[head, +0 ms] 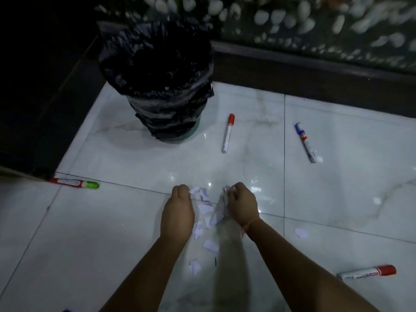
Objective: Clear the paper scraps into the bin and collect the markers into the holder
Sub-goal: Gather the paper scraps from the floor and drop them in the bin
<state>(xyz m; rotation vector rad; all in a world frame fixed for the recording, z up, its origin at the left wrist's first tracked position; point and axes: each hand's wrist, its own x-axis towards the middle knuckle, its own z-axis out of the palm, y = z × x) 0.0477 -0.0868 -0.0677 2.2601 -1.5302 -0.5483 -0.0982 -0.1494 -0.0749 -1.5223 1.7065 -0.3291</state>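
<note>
A person's right hand (244, 204) is clutching crumpled paper (219, 211) in closed fingers while the left hand (177, 212), fingers curled, is pinching loose paper scraps (203, 207) between both hands.

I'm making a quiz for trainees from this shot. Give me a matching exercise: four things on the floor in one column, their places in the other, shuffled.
Things:
1. bin
2. green-capped marker
3. blue-capped marker
4. paper bunch

Places:
A. held in the right hand
B. far left, on a tile joint
C. back left, lined with a black bag
D. right of the red-capped marker nearest the bin

Pairs: 1-C, 2-B, 3-D, 4-A
</note>
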